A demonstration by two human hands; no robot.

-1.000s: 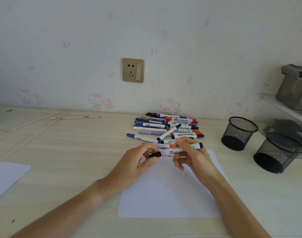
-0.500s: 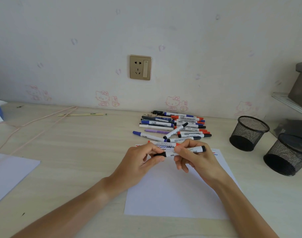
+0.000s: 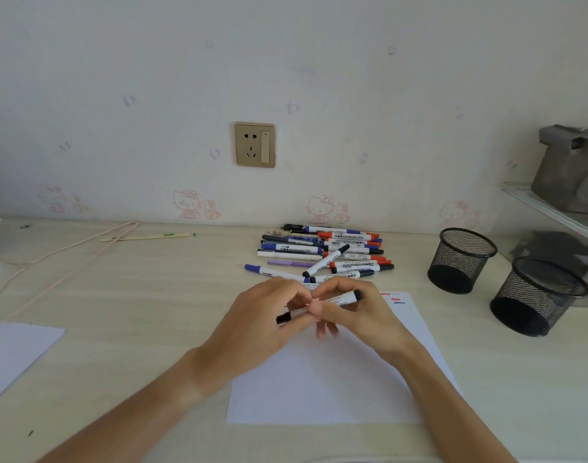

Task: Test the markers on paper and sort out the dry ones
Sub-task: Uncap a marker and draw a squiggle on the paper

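Pale desk (image 3: 119,295): both hands' fingers (image 3: 299,295) pinch a black marker (image 3: 344,299), seemingly uncapped, hiding the paper's (image 3: 319,379) top edge.

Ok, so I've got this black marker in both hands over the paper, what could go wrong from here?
1. The left hand pinches the black cap while the right hand holds the black marker; if the cap pops off suddenly, the tip could streak a finger.
2. The marker pile lies just beyond the knuckles, so a jerk could scatter untested ones.
3. The test scribbles crowd the sheet of paper's far right corner; a new stroke there could be misread.
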